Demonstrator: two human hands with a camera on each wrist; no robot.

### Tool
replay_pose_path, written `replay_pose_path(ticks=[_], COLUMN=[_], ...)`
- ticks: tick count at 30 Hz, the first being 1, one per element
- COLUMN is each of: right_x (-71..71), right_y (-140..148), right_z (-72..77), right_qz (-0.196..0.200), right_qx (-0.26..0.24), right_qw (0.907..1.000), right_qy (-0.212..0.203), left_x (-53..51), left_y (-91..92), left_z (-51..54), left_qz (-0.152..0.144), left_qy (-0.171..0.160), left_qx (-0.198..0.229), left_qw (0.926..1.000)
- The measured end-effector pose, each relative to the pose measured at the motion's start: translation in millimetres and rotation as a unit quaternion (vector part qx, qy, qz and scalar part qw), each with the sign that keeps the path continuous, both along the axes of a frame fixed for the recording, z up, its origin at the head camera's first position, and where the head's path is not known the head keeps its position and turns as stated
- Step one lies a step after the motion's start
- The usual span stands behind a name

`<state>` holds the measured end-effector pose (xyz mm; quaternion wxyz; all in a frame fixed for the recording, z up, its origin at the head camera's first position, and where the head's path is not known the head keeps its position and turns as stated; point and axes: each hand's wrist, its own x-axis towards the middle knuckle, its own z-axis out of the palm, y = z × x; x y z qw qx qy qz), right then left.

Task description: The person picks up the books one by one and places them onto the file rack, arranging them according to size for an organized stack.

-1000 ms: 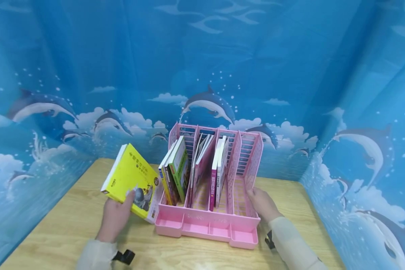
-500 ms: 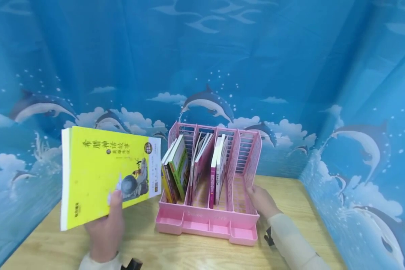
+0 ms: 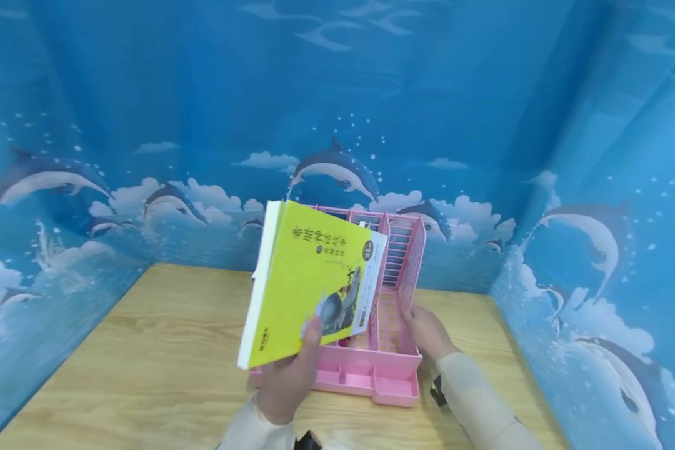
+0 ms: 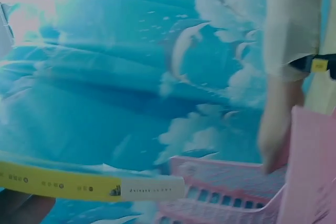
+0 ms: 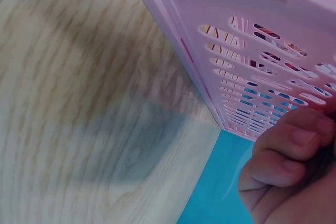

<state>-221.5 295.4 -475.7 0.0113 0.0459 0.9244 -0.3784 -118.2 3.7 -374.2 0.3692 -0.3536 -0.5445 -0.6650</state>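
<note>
My left hand (image 3: 289,378) grips a thick yellow book (image 3: 309,275) by its lower edge, thumb on the front cover. The book is raised and tilted in front of the pink file rack (image 3: 365,359), covering its left and middle slots. In the left wrist view the book's spine (image 4: 89,183) points toward the rack. My right hand (image 3: 430,331) holds the rack's right side wall near the front. The right wrist view shows its fingers (image 5: 278,169) curled beside the slotted wall (image 5: 252,72); the thumb's hold is partly cut off there.
The rack stands on a wooden table (image 3: 118,350). Its rightmost slot (image 3: 390,312) shows bare behind the front compartments. A blue dolphin-print curtain (image 3: 202,94) encloses the back and sides. Books standing inside the rack are mostly hidden by the yellow book.
The yellow book was lifted from beside the rack, turned cover toward the camera, then carried right until in front of the rack. My right hand stays on the rack's side.
</note>
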Motion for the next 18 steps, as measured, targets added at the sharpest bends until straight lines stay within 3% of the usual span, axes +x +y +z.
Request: replay_pose_path(ticks=[3,5,9,12,16,18], right_x=[-1.3,-3.0,-4.7,-5.2,-5.2,-5.8], right_y=[-1.9,-2.1,-1.8,-0.9,1.7,3.2], right_z=[-1.1,-3.0,-4.3,-3.8,-3.7,-4.3], right_qz=[0.001,-0.002,-0.002,-0.002,-0.003,-0.002], right_qx=[0.006,0.027,0.052,0.052,0.043,0.045], right_qw=[1.0,0.9995,0.9984,0.9983,0.9988,0.9987], right_qy=[0.006,0.014,0.025,0.026,0.021,0.025], left_x=[-3.3,-10.5,-29.0,-41.8,-55.3,-60.8], left_y=[17.8,28.6,45.1,55.8,71.8,79.3], left_z=[6.3,1.8,-16.0,-26.7,-37.2,-42.5], left_qz=[-0.002,0.015,0.058,0.101,0.164,0.195], left_qy=[-0.053,-0.094,-0.193,-0.202,-0.142,-0.117], left_qx=[-0.019,-0.022,-0.047,-0.081,-0.112,-0.129], left_qw=[0.9984,0.9952,0.9783,0.9708,0.9697,0.9652])
